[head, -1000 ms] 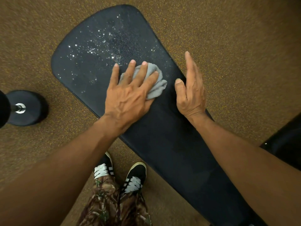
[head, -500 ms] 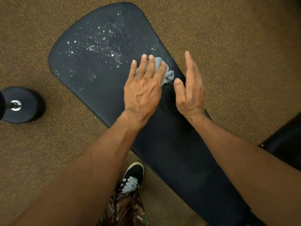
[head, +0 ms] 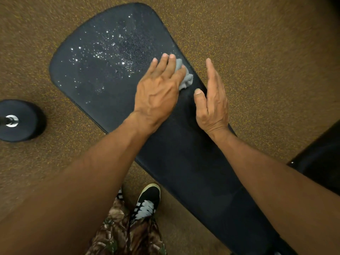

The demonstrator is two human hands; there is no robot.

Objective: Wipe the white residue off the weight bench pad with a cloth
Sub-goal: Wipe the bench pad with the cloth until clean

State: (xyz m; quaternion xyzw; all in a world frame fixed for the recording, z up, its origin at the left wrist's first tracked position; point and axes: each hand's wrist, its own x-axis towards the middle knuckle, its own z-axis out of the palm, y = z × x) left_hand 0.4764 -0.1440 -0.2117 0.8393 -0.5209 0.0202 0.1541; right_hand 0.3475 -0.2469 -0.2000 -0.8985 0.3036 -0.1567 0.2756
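Left hand (head: 158, 94) has pushed the cloth (head: 185, 80) toward the right edge of the pad (head: 103, 103).
Pad's long axis goes from upper left to lower right; both hands flat with straight fingers, right hand (head: 213, 103) perhaps touching pad; dumbbell (head: 20, 120) on floor, left.

Matt, grained black bench pad (head: 103, 100), soft grey cloth (head: 185, 80), speckled rubbery floor (head: 257, 43).

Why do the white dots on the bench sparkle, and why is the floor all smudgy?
Head view: the white residue glints because it catches light against the dark bench pad; the floor looks smeared, likely motion blur, worst near the edges.
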